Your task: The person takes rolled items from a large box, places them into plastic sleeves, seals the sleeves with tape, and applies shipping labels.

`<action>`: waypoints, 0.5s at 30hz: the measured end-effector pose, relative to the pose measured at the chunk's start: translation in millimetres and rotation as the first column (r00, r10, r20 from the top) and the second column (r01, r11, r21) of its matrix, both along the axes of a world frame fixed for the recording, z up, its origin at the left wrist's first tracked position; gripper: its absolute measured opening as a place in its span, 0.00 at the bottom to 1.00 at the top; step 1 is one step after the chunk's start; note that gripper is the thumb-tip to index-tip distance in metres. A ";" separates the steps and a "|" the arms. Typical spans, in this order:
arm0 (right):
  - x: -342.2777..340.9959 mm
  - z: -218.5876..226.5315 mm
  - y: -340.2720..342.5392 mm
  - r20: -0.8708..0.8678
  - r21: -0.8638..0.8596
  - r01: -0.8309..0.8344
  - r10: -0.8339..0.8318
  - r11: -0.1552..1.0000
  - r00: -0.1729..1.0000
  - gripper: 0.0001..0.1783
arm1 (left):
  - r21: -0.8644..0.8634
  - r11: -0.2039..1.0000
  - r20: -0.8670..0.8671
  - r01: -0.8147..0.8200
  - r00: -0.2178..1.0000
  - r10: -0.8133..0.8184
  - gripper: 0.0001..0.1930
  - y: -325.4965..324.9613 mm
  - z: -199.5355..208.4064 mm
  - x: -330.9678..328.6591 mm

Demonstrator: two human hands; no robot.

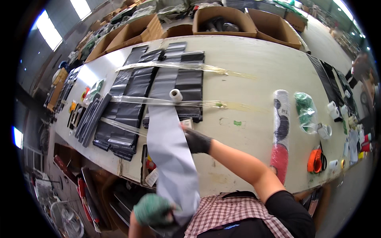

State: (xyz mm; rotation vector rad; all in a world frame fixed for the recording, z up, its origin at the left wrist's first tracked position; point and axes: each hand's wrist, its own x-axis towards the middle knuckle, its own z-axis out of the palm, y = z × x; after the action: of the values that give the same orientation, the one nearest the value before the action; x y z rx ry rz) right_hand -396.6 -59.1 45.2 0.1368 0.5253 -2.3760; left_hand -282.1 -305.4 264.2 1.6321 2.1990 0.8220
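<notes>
A long, light grey plastic bag (168, 146) runs from the stacks on the table down toward my body. My left hand (154, 210), in a green glove, is closed on its near end, over the table's front edge. In a dark glove, my right hand (196, 141) is against the bag's right edge; its fingers are partly hidden, so its grip is unclear. A small white roll (176, 95) rests at the bag's far end. Dark plastic bags (189, 85) lie in flat stacks beyond, crossed by clear straps (166, 65).
Rolled grey bags (92, 119) lie at the left. On the right are a wrapped roll (281, 123), a green bundle in clear plastic (305, 113), orange tape (315, 160) and black scissors (323, 160). Open cardboard boxes (226, 16) line the far edge of the white table (242, 158).
</notes>
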 end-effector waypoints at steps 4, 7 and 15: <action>-74.9 -93.4 41.2 -0.910 0.251 0.948 0.382 0.196 0.162 0.12 | 0.213 0.972 0.449 0.103 0.873 -0.191 0.09 35.0 1.6 47.8; -85.0 8.4 55.5 -0.867 0.459 0.885 0.182 -0.075 0.465 0.06 | 0.148 0.748 0.744 -0.647 0.571 0.347 0.10 2.7 -75.6 99.1; 78.0 62.5 325.5 -0.619 0.728 0.463 -0.195 -0.505 0.761 0.46 | 0.260 0.844 0.408 -0.469 0.846 0.345 0.12 173.1 -223.9 91.7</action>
State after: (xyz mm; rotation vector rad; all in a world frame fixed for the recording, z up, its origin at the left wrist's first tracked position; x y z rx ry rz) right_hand -318.6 266.5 107.7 1.0579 3.0401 -1.4679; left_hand -190.4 -132.4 40.3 1.0155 2.2562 1.5732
